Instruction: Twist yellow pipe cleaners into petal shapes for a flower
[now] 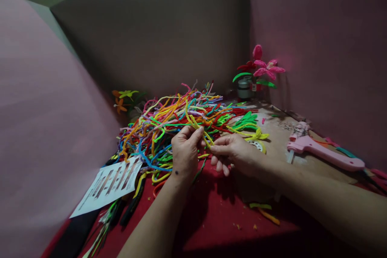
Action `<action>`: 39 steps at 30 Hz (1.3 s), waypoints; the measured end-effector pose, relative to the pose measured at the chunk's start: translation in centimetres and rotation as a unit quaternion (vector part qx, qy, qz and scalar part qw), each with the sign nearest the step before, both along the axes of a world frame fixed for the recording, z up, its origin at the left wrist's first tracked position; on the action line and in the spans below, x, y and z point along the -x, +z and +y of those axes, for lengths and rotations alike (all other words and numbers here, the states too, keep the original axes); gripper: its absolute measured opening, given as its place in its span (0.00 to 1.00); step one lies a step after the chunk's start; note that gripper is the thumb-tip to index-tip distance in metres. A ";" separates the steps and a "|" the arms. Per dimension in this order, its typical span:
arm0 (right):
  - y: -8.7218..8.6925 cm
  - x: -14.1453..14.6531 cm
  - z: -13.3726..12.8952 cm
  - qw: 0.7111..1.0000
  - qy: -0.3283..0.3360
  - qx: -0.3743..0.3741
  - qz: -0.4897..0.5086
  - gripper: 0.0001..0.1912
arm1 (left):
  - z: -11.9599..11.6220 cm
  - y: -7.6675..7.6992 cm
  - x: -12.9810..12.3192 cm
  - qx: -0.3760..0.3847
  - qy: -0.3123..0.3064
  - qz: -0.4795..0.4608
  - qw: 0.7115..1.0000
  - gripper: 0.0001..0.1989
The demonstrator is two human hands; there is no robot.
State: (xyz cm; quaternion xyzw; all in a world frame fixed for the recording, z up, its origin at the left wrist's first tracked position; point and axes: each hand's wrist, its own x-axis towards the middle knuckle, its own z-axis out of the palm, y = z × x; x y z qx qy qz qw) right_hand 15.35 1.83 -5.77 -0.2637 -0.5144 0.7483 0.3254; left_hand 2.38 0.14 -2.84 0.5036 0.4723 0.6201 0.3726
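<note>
Near the middle of the view, my left hand (pixel 186 147) pinches yellow pipe cleaners (pixel 192 119) between thumb and index finger; their upper part points up and to the left. Just to the right, my right hand (pixel 231 151) closes thumb and forefinger on the lower end of the same yellow strands, its other fingers loosely curled below. Behind both hands lies a large tangled heap of coloured pipe cleaners (pixel 160 117). A yellow pipe-cleaner piece (pixel 259 134) and a yellow tape roll (pixel 260 146) lie beyond my right hand.
A pink glue gun (pixel 323 151) rests on a brown board (pixel 279 129) at the right. Pink pipe-cleaner flowers (pixel 267 68) stand behind. A printed sheet (pixel 105 187) and black-handled tool (pixel 134 203) lie left. Short yellow and orange pieces (pixel 267 214) are on the red cloth (pixel 223 229).
</note>
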 end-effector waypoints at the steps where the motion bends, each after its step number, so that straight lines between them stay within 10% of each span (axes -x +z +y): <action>1: -0.1 0.0 0.2 1.000 0.008 0.012 0.016 0.08 | 0.0 0.0 0.0 0.001 0.001 0.005 1.000 0.11; 14: -0.2 -0.1 0.3 0.999 -0.013 0.023 0.023 0.07 | -0.1 0.4 -0.2 0.029 -0.029 -0.031 0.999 0.11; 20: 0.1 -0.1 -0.2 0.981 -0.094 -0.118 -0.122 0.09 | -0.1 0.4 -0.1 0.017 -0.027 -0.018 0.999 0.12; 39: 0.9 -0.6 -0.2 0.989 0.002 -0.066 -0.134 0.08 | 0.1 0.9 0.4 0.011 -0.039 -0.034 0.999 0.11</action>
